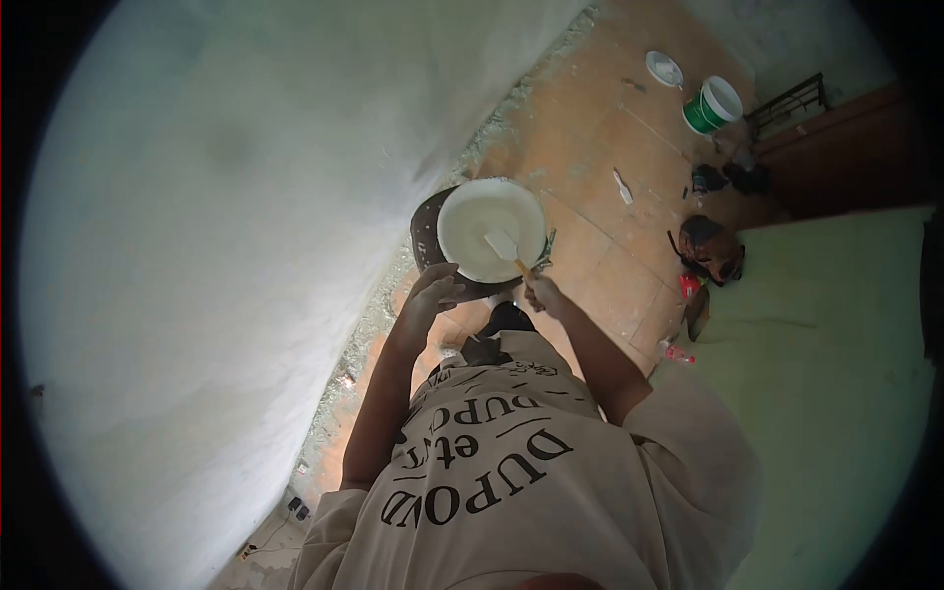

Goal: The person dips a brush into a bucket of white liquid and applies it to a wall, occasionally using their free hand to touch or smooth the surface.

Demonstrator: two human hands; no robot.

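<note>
A round white basin [449, 218] holding pale, whitish paint rests on a dark, paint-speckled seat [425, 231]. My right hand [543, 293] grips the wooden handle of a paintbrush [502, 246], whose white-coated head lies over the paint inside the basin. Beside the basin's near left rim is my left hand [436, 288], its fingers apart and partly stretched out, near the edge of the seat. My foot shows partly below the seat.
A plastered wall [216, 226] rises on the left, with crumbled debris along its base. On the tiled floor [580, 147] lie another brush [622, 187], a green-and-white bucket [706, 110], a white lid [665, 69] and a dark bag [710, 248].
</note>
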